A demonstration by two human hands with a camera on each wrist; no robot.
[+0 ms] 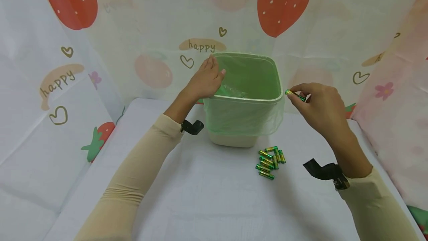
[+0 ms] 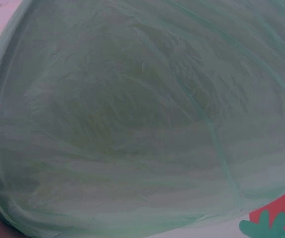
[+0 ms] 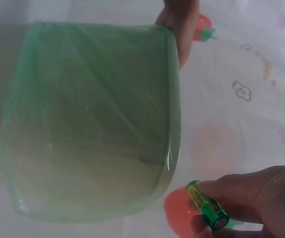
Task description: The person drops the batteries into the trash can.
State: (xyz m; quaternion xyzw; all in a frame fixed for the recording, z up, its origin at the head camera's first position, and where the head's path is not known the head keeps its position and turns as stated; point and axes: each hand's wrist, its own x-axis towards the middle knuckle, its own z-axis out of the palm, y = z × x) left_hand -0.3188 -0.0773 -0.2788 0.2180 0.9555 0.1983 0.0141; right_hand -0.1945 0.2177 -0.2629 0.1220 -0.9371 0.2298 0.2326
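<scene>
A pale bin (image 1: 232, 140) stands on the white surface, lined with a translucent green bag (image 1: 244, 116) folded down over its outside. My left hand (image 1: 208, 79) holds the bin's left rim, thumb on the inner side; the left wrist view is mostly filled by the bag's film. To the right of the bin, my right hand (image 1: 319, 105) pinches one green-and-gold battery (image 3: 207, 206) between thumb and fingers, close to the rim height and apart from the bin. Several loose batteries (image 1: 266, 175) lie in a cluster in front of the bin's right corner.
A white cloth (image 1: 207, 196) covers the surface. Curtains printed with strawberries (image 1: 284, 5), hearts and the word happy hang behind the bin and along both sides. Black straps (image 1: 326, 170) show at both wrists.
</scene>
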